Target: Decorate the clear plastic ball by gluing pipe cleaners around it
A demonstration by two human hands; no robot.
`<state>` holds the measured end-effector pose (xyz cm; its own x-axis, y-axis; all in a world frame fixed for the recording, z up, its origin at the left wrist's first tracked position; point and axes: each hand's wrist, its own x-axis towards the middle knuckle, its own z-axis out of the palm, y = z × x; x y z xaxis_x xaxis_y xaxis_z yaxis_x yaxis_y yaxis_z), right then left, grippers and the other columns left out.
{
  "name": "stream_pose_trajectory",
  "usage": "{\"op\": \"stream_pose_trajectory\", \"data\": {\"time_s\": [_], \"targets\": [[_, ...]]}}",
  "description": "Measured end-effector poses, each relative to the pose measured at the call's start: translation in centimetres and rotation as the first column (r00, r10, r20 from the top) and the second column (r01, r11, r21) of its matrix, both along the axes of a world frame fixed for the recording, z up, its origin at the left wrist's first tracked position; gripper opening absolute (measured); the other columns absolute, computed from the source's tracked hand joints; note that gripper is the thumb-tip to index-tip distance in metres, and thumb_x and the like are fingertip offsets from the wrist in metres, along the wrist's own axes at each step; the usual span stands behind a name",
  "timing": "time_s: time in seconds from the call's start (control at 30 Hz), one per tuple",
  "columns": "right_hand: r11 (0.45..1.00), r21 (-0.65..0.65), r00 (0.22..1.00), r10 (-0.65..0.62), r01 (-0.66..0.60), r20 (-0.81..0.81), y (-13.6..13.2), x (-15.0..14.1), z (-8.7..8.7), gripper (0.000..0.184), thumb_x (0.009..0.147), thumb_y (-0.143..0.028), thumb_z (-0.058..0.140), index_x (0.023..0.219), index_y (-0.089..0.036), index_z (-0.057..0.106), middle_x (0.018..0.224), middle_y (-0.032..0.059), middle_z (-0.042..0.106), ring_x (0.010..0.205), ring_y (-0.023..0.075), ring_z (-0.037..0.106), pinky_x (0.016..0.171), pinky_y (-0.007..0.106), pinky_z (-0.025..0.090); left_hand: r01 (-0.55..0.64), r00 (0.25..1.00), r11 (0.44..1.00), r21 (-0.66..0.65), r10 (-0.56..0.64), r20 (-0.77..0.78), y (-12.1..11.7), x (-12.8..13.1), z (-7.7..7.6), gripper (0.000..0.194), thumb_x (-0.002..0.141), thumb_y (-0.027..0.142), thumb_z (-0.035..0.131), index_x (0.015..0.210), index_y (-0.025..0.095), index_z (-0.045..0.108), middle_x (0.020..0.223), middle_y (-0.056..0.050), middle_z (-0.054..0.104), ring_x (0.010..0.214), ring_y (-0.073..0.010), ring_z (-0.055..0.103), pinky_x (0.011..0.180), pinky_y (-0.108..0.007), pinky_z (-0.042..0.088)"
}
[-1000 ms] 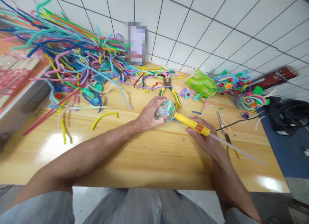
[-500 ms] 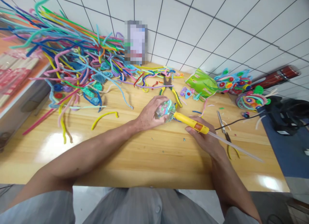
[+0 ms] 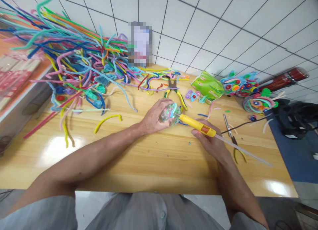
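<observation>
My left hand (image 3: 157, 117) is closed around a small rounded, multicoloured object (image 3: 169, 113) with a clear, shiny surface and a pale green strip on it; its exact kind I cannot make out. In my right hand (image 3: 211, 140) is a yellow glue gun (image 3: 197, 124), with a long translucent glue stick (image 3: 243, 150) poking out of its back end. The gun's nozzle points left and meets, or nearly meets, the right side of the rounded object. Just behind that object lie yellow-and-black pliers (image 3: 183, 101), partly hidden.
Many coloured pipe cleaners (image 3: 81, 54) are heaped at the left back. A green packet (image 3: 207, 86) and decorated pieces (image 3: 259, 102) stand at the right back. Second pliers (image 3: 237, 150) and a dark cord (image 3: 244, 124) lie right of my right hand. A single yellow pipe cleaner (image 3: 106, 121) lies left.
The glue gun in my right hand has shifted very slightly to the right. My left hand keeps its hold on the rounded object.
</observation>
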<state>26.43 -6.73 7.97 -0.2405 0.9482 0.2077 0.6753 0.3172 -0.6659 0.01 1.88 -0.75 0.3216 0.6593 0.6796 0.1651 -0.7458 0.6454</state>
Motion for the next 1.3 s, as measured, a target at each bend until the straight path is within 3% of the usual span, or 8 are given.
{"op": "stream_pose_trajectory", "data": {"time_s": [0.53, 0.73, 1.3], "targets": [[0.999, -0.045, 1.0, 0.0, -0.001, -0.019, -0.12, 0.42, -0.05, 0.02, 0.098, -0.041, 0.07, 0.111, -0.027, 0.074, 0.102, 0.0034, 0.08, 0.097, 0.0258, 0.075, 0.092, 0.041, 0.06, -0.006, 1.0, 1.0, -0.025, 0.005, -0.025, -0.02, -0.04, -0.05, 0.064, 0.092, 0.033, 0.076, 0.15, 0.026, 0.05, 0.148, -0.017, 0.061, 0.141, -0.032, 0.06, 0.119, -0.055, 0.053], [0.997, -0.074, 1.0, 0.009, -0.01, -0.011, -0.09, 0.19, 0.02, 0.018, 0.099, -0.043, 0.069, 0.107, -0.028, 0.073, 0.088, 0.0013, 0.075, 0.082, 0.0232, 0.071, 0.076, 0.036, 0.058, -0.006, 0.999, 0.999, -0.045, 0.005, -0.033, -0.06, -0.09, 0.0, 0.064, 0.092, 0.034, 0.077, 0.15, 0.026, 0.051, 0.149, -0.016, 0.062, 0.142, -0.0318, 0.06, 0.12, -0.054, 0.052], [1.0, -0.025, 1.0, 0.001, -0.001, -0.025, 0.1, 0.09, -0.35, 0.016, 0.099, -0.042, 0.068, 0.106, -0.028, 0.071, 0.089, 0.0009, 0.074, 0.079, 0.0215, 0.067, 0.072, 0.034, 0.055, 0.011, 1.0, 1.0, -0.005, -0.011, 0.019, -0.02, 0.11, 0.0, 0.06, 0.094, 0.033, 0.073, 0.149, 0.026, 0.051, 0.145, -0.016, 0.062, 0.139, -0.0306, 0.061, 0.116, -0.053, 0.055]]}}
